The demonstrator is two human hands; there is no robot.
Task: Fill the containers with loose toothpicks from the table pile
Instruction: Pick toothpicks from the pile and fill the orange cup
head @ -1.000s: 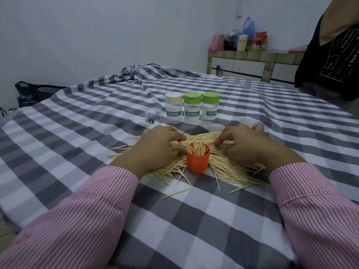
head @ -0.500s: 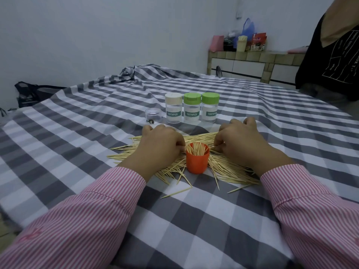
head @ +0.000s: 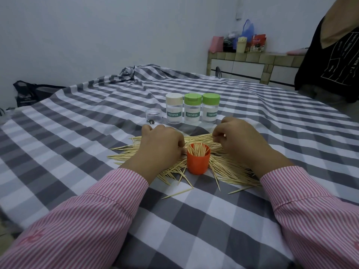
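An orange cup (head: 198, 164) stands upright in the middle of a toothpick pile (head: 229, 171), with toothpicks standing inside it. My left hand (head: 161, 144) lies on the pile just left of the cup, fingers curled down into the toothpicks; what it holds is hidden. My right hand (head: 239, 138) is lifted a little right of the cup and pinches a few toothpicks at its fingertips. Behind the pile stand three capped "TOOTHPICK" jars: one cream-lidded (head: 174, 108) and two green-lidded (head: 192, 109), (head: 210, 108).
A small clear lid or jar (head: 153, 115) sits left of the jars. The checked grey-and-white cloth (head: 77, 136) covers the table. A person in a black shirt (head: 330, 61) stands at the far right. A tiled counter (head: 252, 65) holds bags behind.
My right hand has risen off the pile and now pinches toothpicks near the cup's far side. My left hand has shifted slightly forward on the pile.
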